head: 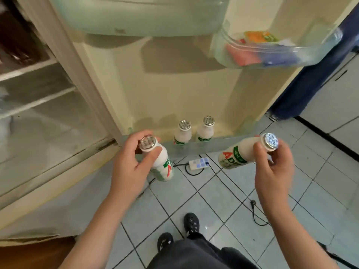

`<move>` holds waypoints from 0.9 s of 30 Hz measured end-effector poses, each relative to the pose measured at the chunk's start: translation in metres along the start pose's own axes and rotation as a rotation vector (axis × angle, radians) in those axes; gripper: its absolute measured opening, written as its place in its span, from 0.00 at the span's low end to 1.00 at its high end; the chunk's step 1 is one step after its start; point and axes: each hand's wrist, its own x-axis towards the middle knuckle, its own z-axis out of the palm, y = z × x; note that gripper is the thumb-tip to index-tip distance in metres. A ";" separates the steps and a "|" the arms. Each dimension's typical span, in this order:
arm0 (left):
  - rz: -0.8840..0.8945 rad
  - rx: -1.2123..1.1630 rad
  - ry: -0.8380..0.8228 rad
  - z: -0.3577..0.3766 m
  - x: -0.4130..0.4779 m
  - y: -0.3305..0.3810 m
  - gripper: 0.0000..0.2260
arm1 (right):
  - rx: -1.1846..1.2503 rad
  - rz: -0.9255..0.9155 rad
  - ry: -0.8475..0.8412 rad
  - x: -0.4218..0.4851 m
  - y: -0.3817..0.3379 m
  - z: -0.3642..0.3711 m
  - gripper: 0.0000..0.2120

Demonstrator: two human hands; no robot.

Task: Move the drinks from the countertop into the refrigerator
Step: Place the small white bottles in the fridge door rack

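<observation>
The refrigerator door [174, 84] stands open in front of me. Its bottom shelf [223, 142] holds two upright white drink bottles, one [182, 133] on the left and one [206, 130] beside it, both with foil caps. My left hand [134, 164] grips a third white bottle [162, 164] by its neck, just left of the shelf. My right hand [274, 167] holds a fourth bottle [239, 154] by its cap end, tilted, in front of the shelf's right part.
An upper door bin [272, 53] holds coloured packets. The fridge's inner shelves [38, 98] lie to the left. On the tiled floor are a white power strip [199, 163] with cables and my black shoes [191, 223]. Another person's dark trouser leg [310, 84] stands behind the door.
</observation>
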 end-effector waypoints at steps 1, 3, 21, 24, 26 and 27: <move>0.021 0.001 0.025 0.000 0.010 0.005 0.13 | -0.007 -0.029 0.005 0.011 -0.004 0.004 0.07; 0.083 0.006 0.083 0.000 0.028 0.013 0.14 | -0.022 -0.097 0.013 0.034 -0.008 0.011 0.08; -0.120 0.349 -0.024 0.038 0.072 -0.062 0.13 | -0.353 -0.068 -0.348 0.091 0.082 0.044 0.07; -0.172 0.342 -0.048 0.038 0.067 -0.066 0.16 | -0.441 -0.070 -0.360 0.094 0.085 0.044 0.12; -0.222 0.310 -0.055 0.037 0.063 -0.067 0.19 | -0.493 -0.074 -0.369 0.094 0.084 0.044 0.15; -0.244 0.301 -0.059 0.036 0.061 -0.067 0.20 | -0.513 -0.070 -0.373 0.092 0.083 0.043 0.15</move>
